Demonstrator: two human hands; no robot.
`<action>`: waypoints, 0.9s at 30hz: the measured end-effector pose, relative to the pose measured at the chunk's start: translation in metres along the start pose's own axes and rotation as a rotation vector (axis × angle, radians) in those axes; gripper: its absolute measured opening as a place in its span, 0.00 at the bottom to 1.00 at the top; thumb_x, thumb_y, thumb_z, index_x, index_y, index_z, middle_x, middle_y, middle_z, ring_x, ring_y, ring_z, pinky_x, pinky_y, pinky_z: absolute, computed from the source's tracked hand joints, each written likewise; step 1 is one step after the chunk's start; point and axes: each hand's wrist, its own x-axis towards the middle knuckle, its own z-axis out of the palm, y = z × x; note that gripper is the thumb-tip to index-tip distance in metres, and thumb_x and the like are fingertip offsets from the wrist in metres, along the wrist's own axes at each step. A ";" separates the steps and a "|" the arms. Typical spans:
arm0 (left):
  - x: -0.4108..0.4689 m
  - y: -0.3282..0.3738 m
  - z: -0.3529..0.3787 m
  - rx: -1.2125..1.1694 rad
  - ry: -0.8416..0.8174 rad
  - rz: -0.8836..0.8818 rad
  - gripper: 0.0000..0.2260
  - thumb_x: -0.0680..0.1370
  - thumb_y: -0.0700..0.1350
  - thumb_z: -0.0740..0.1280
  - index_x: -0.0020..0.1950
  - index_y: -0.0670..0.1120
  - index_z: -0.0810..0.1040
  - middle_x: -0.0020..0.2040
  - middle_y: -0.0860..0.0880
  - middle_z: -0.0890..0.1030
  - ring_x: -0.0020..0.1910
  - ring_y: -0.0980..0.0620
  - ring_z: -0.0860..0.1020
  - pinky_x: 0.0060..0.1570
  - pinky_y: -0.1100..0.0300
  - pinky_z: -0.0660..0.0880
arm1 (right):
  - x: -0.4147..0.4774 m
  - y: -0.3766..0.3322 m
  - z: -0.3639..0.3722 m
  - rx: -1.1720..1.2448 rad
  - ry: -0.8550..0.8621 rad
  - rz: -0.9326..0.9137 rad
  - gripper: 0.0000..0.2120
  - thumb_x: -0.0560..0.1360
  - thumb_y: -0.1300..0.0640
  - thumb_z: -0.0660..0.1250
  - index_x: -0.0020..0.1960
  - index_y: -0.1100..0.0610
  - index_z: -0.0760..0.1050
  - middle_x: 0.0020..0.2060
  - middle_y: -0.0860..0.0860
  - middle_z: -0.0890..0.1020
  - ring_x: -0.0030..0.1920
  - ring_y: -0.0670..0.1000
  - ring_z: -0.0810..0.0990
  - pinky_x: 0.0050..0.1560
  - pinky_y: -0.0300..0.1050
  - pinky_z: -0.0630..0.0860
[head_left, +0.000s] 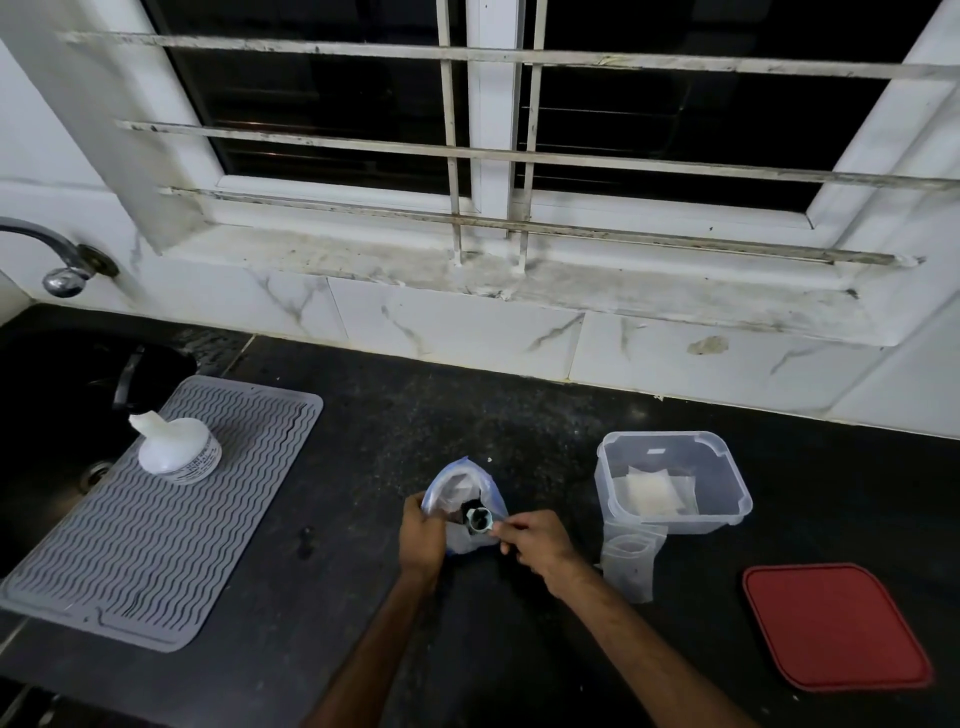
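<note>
- We look down on a dark stone tabletop (395, 415) below a barred window, with two bare forearms reaching in from the bottom edge.
- The left hand (423, 538) grips the left side of a small clear plastic bag (457, 486) with a blue edge, holding it upright with its mouth open, just above the tabletop in the middle of the view.
- The right hand (535, 543) pinches a small round greenish piece (479, 520) right at the bag's mouth; we cannot tell whether it is going in or coming out.
- To the right stands an open clear container (670, 435) with pale packets (652, 493) inside; a second small bag (628, 561) leans against its front wall.
- Its red lid (836, 626) lies flat, well apart to the right.
- On the left, a white bottle (176, 452) sits on a grey ribbed mat (156, 545) beside a sink (47, 415).
- We judge the work to be midway: the container is opened and the bags are out, while sealing the bag, returning things and fitting the lid remain.
</note>
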 end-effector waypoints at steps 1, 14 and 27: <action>-0.003 0.002 -0.001 0.012 0.008 0.017 0.08 0.79 0.39 0.63 0.57 0.43 0.73 0.52 0.42 0.80 0.44 0.50 0.78 0.42 0.55 0.74 | -0.004 -0.002 -0.004 0.002 -0.010 -0.005 0.10 0.77 0.55 0.69 0.48 0.61 0.83 0.30 0.51 0.78 0.24 0.42 0.68 0.24 0.33 0.65; -0.099 0.014 0.031 0.127 0.093 0.504 0.10 0.78 0.46 0.68 0.60 0.51 0.75 0.51 0.56 0.80 0.50 0.62 0.78 0.51 0.60 0.76 | -0.074 -0.008 -0.110 0.107 -0.040 -0.077 0.07 0.77 0.54 0.68 0.48 0.55 0.84 0.32 0.48 0.80 0.30 0.44 0.71 0.29 0.35 0.65; -0.120 -0.016 0.129 0.597 -0.247 0.451 0.05 0.78 0.49 0.68 0.53 0.55 0.80 0.52 0.58 0.80 0.50 0.59 0.79 0.49 0.65 0.74 | -0.063 0.048 -0.186 -0.236 0.134 -0.268 0.08 0.76 0.55 0.70 0.41 0.57 0.83 0.28 0.49 0.82 0.25 0.41 0.74 0.32 0.36 0.70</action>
